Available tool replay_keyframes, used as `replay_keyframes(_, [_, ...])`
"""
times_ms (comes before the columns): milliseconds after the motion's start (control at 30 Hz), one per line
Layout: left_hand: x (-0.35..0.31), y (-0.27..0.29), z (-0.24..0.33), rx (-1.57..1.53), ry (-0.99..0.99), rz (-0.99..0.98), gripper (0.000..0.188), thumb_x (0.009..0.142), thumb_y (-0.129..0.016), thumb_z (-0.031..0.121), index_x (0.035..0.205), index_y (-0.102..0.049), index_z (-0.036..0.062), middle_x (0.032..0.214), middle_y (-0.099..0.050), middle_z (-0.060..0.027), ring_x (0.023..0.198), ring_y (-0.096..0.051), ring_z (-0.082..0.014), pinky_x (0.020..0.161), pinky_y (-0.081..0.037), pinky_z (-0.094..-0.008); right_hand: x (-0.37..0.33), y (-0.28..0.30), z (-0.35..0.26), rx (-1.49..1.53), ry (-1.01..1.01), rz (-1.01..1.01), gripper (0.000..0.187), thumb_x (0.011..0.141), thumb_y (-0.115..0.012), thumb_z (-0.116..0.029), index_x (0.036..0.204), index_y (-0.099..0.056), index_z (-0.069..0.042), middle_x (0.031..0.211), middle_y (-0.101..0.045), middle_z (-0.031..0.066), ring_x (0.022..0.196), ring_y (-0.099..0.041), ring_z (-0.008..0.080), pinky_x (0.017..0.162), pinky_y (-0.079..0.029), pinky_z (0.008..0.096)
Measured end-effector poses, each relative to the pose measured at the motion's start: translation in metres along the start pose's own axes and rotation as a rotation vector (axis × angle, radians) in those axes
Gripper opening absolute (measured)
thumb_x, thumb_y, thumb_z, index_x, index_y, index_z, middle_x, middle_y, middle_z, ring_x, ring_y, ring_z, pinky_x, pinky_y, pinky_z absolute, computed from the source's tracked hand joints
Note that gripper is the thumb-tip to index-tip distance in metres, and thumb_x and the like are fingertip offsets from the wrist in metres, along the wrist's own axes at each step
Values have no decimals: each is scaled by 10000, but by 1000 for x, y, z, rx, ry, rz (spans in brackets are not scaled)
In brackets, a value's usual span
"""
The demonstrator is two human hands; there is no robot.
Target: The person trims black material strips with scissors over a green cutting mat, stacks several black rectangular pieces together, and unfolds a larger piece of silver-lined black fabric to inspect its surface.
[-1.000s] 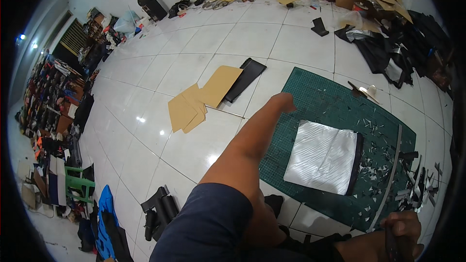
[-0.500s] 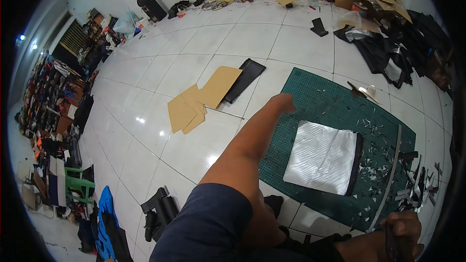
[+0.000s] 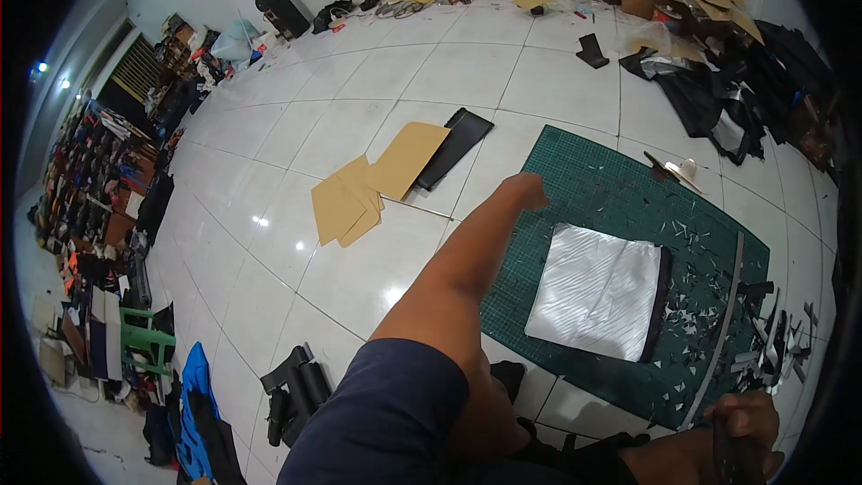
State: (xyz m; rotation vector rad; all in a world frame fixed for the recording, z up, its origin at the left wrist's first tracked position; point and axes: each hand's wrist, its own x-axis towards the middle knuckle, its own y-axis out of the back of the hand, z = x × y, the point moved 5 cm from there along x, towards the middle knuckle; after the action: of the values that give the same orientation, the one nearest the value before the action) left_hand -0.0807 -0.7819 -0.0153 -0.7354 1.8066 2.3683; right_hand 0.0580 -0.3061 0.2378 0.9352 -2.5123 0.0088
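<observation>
My left arm stretches forward from the lower middle, and my left hand [image 3: 523,189] is over the left edge of the green cutting mat [image 3: 575,166]. The hand is bent away at the wrist, so its fingers are mostly hidden. On the mat lies a silvery, creased square sheet [image 3: 593,292] with a black strip [image 3: 660,301] along its right edge. My right hand [image 3: 747,418] is at the lower right, close to the mat's near corner. Its fingers are curled round a dark object [image 3: 729,458] too shadowed to name.
A long metal ruler [image 3: 718,341] lies along the mat's right side amid silver and black scraps [image 3: 687,319]. Tan card pieces [image 3: 409,162] and a black folded piece [image 3: 458,144] rest on the tiles. Black rolls [image 3: 296,391] lie left of me; black material [image 3: 709,103] is heaped far right.
</observation>
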Motion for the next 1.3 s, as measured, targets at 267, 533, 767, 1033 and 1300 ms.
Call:
replay_keyframes(267, [2,-1,-2,-10,14,4,378,748,-666,316,987,-679,23,1040,-659,-166,980,-632,-316,813,-515,-411,-9,4,5,28,-20,44,363,898,-534,-405,972,-577,-53,943,-533,165,715,-586,225,663,-521,312])
replay_keyframes(533, [3,-1,0,-24,-6,19,312,750,-610,214,985,-678,21,1049,-653,-179,987,-628,-326,818,-513,-419,3,0,-2,38,40,-91,265,941,-499,-307,1019,-592,-72,969,-545,171,748,-617,231,661,-525,310])
replay_keyframes(767, [-9,12,14,-144,-79,33,255,753,-537,112,929,-675,-12,1022,-648,-214,968,-627,-360,808,-508,-436,1,4,3,-28,-16,-48,254,927,-537,-300,1019,-599,-72,946,-560,168,746,-616,216,675,-529,311])
replay_keyframes(1033, [11,-5,5,-85,-68,17,239,753,-533,117,877,-682,-23,995,-652,-219,933,-636,-359,794,-505,-437,17,2,0,267,-79,-349,283,917,-557,-320,1054,-600,-77,983,-568,171,768,-617,201,688,-531,298])
replay_keyframes(1300, [-1,2,8,-67,-42,-41,268,780,-523,163,908,-688,-5,1014,-648,-217,935,-634,-359,813,-500,-437,14,-11,-7,-43,71,-17,260,931,-538,-298,1044,-596,-72,918,-555,164,707,-620,205,625,-519,281])
